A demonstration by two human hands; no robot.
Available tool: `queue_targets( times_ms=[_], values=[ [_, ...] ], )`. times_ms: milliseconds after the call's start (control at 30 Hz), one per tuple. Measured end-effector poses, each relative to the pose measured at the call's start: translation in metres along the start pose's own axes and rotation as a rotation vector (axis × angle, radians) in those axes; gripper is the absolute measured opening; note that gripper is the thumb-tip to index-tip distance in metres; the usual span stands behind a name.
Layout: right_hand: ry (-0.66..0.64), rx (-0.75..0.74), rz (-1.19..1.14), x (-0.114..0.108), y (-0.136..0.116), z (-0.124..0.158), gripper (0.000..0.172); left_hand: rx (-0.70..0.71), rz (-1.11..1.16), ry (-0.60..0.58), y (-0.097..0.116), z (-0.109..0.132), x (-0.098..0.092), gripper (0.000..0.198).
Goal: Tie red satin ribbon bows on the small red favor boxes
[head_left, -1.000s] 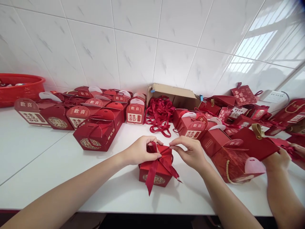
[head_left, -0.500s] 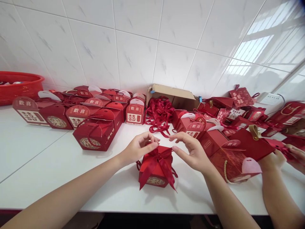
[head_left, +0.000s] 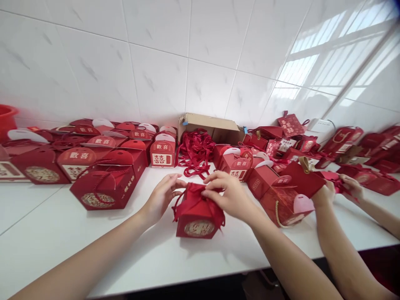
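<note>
A small red gift box [head_left: 198,229] with a gold-patterned oval on its front stands upright on the white table before me. A red satin ribbon [head_left: 195,204] is tied in a bow on top, its loops and tails hanging over the sides. With thumb and fingers closed on the knot, my right hand [head_left: 233,196] grips the ribbon from the right. My left hand [head_left: 161,200] is beside the box's upper left edge, its fingers curved and apart, holding nothing I can see.
Several red gift boxes [head_left: 109,183] stand in rows at the left. Loose ribbons [head_left: 196,148] spill from a cardboard box [head_left: 212,121] by the tiled wall. More boxes and bags [head_left: 281,200] crowd the right, where another person's hands [head_left: 351,187] handle a ribboned item.
My view has turned rightward. My right hand has come down onto the bow, while my left hand has moved to the box's left side. The ribbon tails no longer hang across the front.
</note>
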State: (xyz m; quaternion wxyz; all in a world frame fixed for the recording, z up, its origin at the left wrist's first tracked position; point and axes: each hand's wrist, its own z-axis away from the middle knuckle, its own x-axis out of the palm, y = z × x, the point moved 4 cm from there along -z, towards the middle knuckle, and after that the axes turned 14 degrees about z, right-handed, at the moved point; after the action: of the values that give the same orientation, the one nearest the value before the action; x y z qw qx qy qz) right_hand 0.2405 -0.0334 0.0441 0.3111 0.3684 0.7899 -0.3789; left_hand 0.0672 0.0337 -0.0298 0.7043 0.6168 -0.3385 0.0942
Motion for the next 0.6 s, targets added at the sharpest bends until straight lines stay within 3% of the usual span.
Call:
queue_targets(
  times_ms=[133, 200, 267, 367, 500, 600],
  values=[
    [0.209, 0.128, 0.084, -0.076, 0.026, -0.017, 0.008, -0.026, -0.037, -0.001, 0.000, -0.005, -0.002, 0.034],
    [0.330, 0.272, 0.208, -0.123, 0.044, -0.028, 0.005, -0.029, -0.067, 0.008, 0.000, -0.005, -0.003, 0.035],
    [0.423, 0.493, 0.321, -0.167, 0.069, -0.038, 0.017, -0.033, -0.083, 0.008, 0.000, -0.005, -0.002, 0.035],
    [0.546, 0.619, 0.445, -0.223, 0.105, -0.056, 0.034, -0.038, -0.110, 0.010, 0.001, -0.005, -0.002, 0.035],
    [0.699, 0.717, 0.535, -0.273, 0.155, -0.068, 0.039, -0.037, -0.160, 0.024, 0.002, -0.005, -0.002, 0.036],
    [0.805, 0.695, 0.554, -0.290, 0.179, -0.070, 0.049, -0.042, -0.166, 0.034, 0.002, -0.005, -0.002, 0.037]
  ],
)
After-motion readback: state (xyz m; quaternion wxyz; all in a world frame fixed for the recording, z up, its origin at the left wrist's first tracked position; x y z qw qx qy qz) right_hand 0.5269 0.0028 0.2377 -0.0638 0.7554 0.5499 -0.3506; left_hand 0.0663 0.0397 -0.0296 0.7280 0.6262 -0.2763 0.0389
